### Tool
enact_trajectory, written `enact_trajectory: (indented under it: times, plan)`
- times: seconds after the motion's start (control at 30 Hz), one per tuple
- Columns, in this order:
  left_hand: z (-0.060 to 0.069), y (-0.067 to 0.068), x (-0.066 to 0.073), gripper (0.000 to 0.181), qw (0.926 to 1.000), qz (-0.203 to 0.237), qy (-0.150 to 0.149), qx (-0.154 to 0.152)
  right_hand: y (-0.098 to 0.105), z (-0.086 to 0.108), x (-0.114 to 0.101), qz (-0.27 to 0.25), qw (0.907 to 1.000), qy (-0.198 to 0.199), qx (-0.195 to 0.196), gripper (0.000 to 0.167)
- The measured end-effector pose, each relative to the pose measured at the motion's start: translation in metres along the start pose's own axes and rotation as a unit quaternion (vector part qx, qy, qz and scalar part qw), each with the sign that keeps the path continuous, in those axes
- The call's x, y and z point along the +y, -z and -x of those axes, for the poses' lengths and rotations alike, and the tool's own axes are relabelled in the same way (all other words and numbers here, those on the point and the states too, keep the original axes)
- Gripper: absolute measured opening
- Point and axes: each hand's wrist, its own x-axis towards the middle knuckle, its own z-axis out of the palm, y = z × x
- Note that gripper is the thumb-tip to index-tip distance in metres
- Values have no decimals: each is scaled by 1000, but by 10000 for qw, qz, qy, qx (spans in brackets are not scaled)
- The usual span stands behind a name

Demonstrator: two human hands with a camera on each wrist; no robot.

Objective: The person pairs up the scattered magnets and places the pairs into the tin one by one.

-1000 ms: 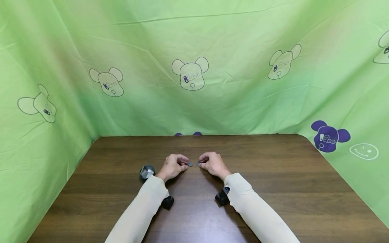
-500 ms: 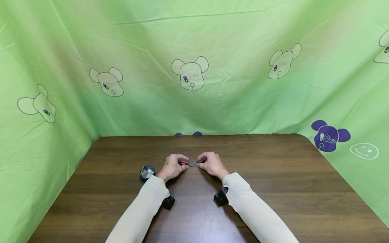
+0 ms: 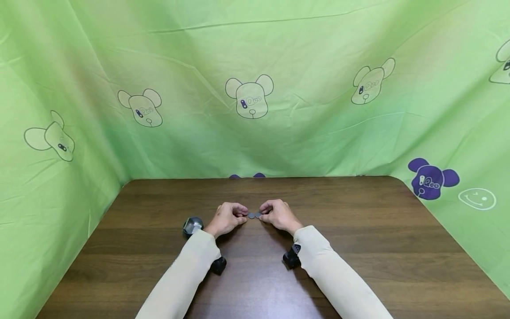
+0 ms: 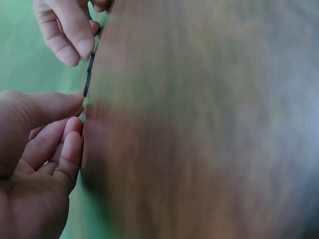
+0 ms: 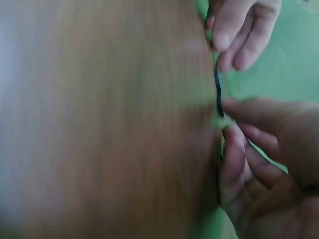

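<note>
Two small flat grey discs lie side by side on the table in the head view, edges touching or nearly so. My left hand (image 3: 227,217) has thumb and fingers curled at the outer edge of the left grey disc (image 3: 251,215). Across from it, my right hand (image 3: 280,215) holds its thumb and fingertips at the right grey disc (image 3: 257,215). In the left wrist view the discs appear edge-on as a thin dark strip (image 4: 88,74) between both hands' fingertips. The exact finger contact is small and partly hidden.
A round dark container (image 3: 193,226) with a shiny inside stands just left of my left wrist, partly covered by the sleeve. The brown wooden table (image 3: 358,230) reaches back to a green printed cloth (image 3: 311,133) hanging behind and at both sides.
The two discs have come together: the right one has slid left and the left one slightly right. My right hand moved left, then back a little; my left hand has hardly moved.
</note>
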Motion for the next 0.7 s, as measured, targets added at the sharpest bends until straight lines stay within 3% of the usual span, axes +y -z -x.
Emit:
enact_trajectory:
  times: [0.17, 0.4, 0.7]
  plan:
    - [2, 15, 3, 25, 9998, -42, 151, -120, 6, -2, 4, 120, 9995, 18, -296, 23]
    - [14, 56, 7, 29, 9999, 19, 78, -81, 10, -4, 4, 164, 9983, -78, -547, 26]
    - [44, 98, -15, 40, 9994, -299, 128, 76, 12, -6, 3, 78, 9975, 161, -690, 28]
